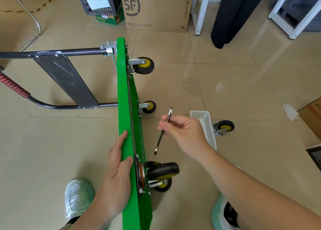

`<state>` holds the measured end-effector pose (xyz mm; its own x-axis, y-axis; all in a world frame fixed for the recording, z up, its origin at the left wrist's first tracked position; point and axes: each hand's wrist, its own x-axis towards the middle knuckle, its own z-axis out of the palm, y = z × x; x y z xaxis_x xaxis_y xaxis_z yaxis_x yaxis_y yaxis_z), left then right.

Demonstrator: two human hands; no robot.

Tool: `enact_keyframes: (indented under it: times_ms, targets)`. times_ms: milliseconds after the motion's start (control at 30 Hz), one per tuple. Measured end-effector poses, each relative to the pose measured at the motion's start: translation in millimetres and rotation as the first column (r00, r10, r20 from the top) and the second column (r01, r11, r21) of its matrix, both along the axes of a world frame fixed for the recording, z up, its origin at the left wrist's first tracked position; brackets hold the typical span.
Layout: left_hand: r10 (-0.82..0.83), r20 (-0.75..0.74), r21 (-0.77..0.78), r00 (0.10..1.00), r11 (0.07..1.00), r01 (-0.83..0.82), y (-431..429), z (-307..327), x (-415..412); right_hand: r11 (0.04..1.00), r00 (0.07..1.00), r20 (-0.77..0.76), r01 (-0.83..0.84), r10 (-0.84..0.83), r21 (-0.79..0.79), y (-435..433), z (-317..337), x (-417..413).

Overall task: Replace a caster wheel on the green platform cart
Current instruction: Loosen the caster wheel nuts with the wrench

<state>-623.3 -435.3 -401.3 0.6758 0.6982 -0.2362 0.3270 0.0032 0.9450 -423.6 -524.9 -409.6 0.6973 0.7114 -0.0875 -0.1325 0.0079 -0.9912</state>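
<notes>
L hand (116,169) on cart (125,90), R hand (184,132) gripping wrench (159,142), basket (206,125) beside loose caster (225,126)

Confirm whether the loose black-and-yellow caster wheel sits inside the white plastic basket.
No, the loose black-and-yellow caster wheel lies on the floor beside the white plastic basket.
</notes>
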Motion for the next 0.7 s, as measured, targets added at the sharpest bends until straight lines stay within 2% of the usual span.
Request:
enact_keyframes:
  times_ms: [167, 267, 433, 533, 700]
  targets:
    - [0.015, -0.001, -0.007, 1.000, 1.000, -0.015, 3.2, -2.2, -0.3, 0.967, 0.982, -0.029, 0.176, -0.184, -0.183, -32.4, -37.8, 36.8]
    - [0.057, 0.002, -0.002, 0.998, 0.998, -0.057, 4.2, -6.4, 1.4, 0.919, 0.942, -0.100, 0.284, -0.320, -0.272, -53.3, -65.8, 54.0]
    - [0.163, 0.041, -0.005, 0.986, 0.987, -0.163, 0.4, -17.5, 7.9, 0.858, 0.906, -0.111, 0.340, -0.408, -0.385, -68.1, -111.7, 70.9]
    - [0.196, 0.028, -0.011, 0.980, 0.981, -0.195, -0.5, -19.2, 12.0, 0.822, 0.891, -0.064, 0.384, -0.449, -0.422, -72.9, -133.1, 77.0]
    - [0.225, 0.045, -0.014, 0.973, 0.974, -0.225, -1.1, -22.0, 15.6, 0.746, 0.891, 0.096, 0.427, -0.444, -0.511, -75.1, -155.6, 76.1]
